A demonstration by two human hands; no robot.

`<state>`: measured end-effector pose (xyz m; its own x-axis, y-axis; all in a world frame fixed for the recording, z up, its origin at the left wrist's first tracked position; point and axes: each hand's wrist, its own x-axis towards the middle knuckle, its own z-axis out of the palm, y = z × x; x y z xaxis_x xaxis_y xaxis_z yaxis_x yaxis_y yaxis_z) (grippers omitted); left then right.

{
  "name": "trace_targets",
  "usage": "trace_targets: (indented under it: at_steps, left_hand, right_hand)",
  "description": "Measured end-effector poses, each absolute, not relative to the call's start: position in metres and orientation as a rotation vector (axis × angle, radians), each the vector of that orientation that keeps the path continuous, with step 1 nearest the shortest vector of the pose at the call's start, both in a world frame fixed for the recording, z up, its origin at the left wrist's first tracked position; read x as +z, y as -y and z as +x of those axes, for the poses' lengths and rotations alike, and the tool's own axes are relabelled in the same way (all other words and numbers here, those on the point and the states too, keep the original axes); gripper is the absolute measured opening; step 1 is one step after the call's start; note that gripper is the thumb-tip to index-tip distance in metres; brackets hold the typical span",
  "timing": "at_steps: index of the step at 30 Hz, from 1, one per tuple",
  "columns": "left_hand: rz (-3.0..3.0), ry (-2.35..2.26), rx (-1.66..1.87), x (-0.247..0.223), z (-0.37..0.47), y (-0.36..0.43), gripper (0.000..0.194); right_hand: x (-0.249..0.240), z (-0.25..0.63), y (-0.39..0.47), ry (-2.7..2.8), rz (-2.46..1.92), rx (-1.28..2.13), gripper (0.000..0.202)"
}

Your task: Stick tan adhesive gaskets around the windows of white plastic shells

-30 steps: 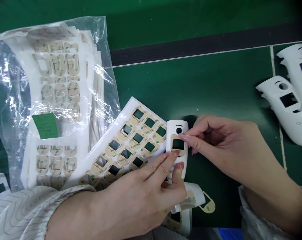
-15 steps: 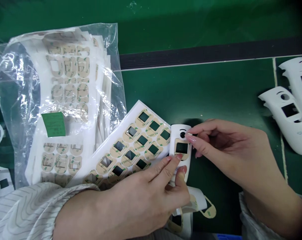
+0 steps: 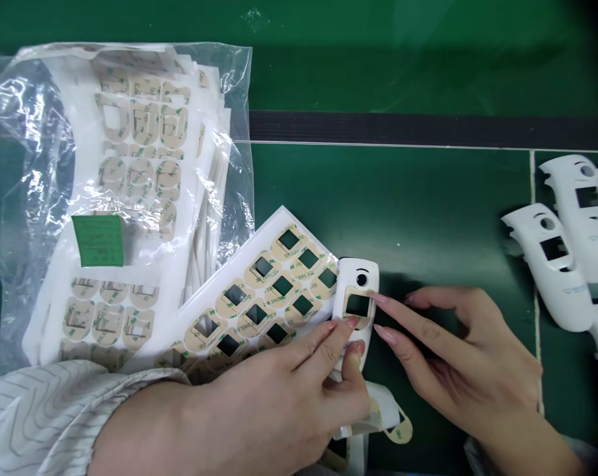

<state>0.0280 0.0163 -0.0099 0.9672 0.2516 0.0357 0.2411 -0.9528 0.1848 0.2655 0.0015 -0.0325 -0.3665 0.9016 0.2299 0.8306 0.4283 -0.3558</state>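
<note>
A small white plastic housing (image 3: 348, 272) with a round hole and a square window lies against the sticker sheet's right corner. Around its window sits a tan adhesive sticker (image 3: 363, 322). My left hand (image 3: 308, 383) holds the housing's lower part, fingertips on the sticker's bottom edge and thumb lower down. My right hand (image 3: 470, 357) is open; its index fingertip touches the sticker's upper right edge, while the thumb is near the housing's right side. Below my left hand, a strip of white backing (image 3: 385, 403) shows with a loose tan sticker (image 3: 402, 431) at its end.
The white sheet of tan stickers (image 3: 273, 297) lies slanted to the left. Behind it, a clear plastic bag (image 3: 26, 158) holds stacked sticker sheets (image 3: 143, 119), with a green label (image 3: 98, 241) on it. Several more white housings (image 3: 559, 284) lie at the right on the green table (image 3: 452, 211).
My right hand has shifted from the housing's top hole down to the sticker's edge, and its pinched fingers have spread. My left hand keeps its hold. The view has shifted slightly.
</note>
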Motion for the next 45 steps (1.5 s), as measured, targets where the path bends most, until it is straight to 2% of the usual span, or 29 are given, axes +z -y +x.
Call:
trace_targets:
  at_steps: [5, 11, 19, 22, 26, 29, 32, 36, 40, 45]
  left_hand:
    - [2.919, -0.376, 0.081, -0.01, 0.028, -0.015, 0.032]
    - [2.882, -0.398, 0.14, -0.014, 0.029, -0.016, 0.029]
    - [2.876, -0.424, 0.147, -0.014, 0.029, -0.014, 0.027]
    - [2.86, -0.413, 0.132, -0.011, 0.027, -0.016, 0.027]
    - [2.902, -0.353, 0.194, -0.005, 0.021, -0.022, 0.038]
    - [2.919, -0.275, 0.249, -0.001, 0.017, -0.023, 0.039]
    - [2.923, -0.23, 0.276, 0.001, 0.014, -0.023, 0.036]
    - [2.868, -0.152, 0.401, -0.001, 0.011, -0.019, 0.03]
    - [2.821, -0.1, 0.485, -0.005, 0.01, -0.015, 0.026]
    - [2.325, -0.357, 0.329, -0.007, 0.011, -0.013, 0.015]
  right_hand:
    - [-0.034, 0.264, -0.001, 2.376, -1.386, 0.17, 0.073]
    - [-0.037, 0.26, -0.005, 2.463, -1.284, 0.211, 0.064]
    - [-0.038, 0.257, -0.005, 2.473, -1.314, 0.182, 0.062]
    - [-0.036, 0.252, -0.008, 2.318, -1.448, 0.199, 0.058]
    - [-0.029, 0.245, -0.029, 2.168, -1.61, 0.492, 0.046]
    - [-0.019, 0.245, -0.051, 2.005, -1.661, 0.952, 0.029]
    - [-0.01, 0.25, -0.069, 1.679, -1.649, 1.497, 0.036]
    - [-0.004, 0.256, -0.077, 1.504, -1.529, 1.784, 0.043]
    - [-0.003, 0.252, -0.094, 1.383, -1.491, 1.687, 0.047]
    - [-0.003, 0.246, -0.146, 1.188, -1.516, 1.223, 0.029]
